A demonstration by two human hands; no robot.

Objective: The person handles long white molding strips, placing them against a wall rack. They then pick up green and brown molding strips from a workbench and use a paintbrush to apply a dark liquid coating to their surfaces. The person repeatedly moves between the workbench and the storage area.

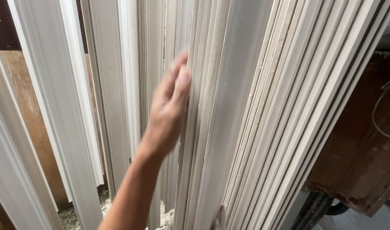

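Note:
My left hand (167, 108) is raised against a leaning stack of long white moulding strips (212, 106). Its thumb presses on the front edge of one strip and the fingers curl behind it, so the hand pinches that strip near the stack's left side. Only the fingertips of my right hand (220, 219) show at the bottom edge, resting against the lower part of the same stack; whether they grip anything is hidden.
More white profiled mouldings (75, 98) lean upright at the left. A further flat-edged bundle (305, 93) leans to the right. Behind them is a brown board wall (22, 98). A dark wooden panel (365, 140) and a hanging cable (380, 106) are at the right. White rubble (105, 204) lies on the floor.

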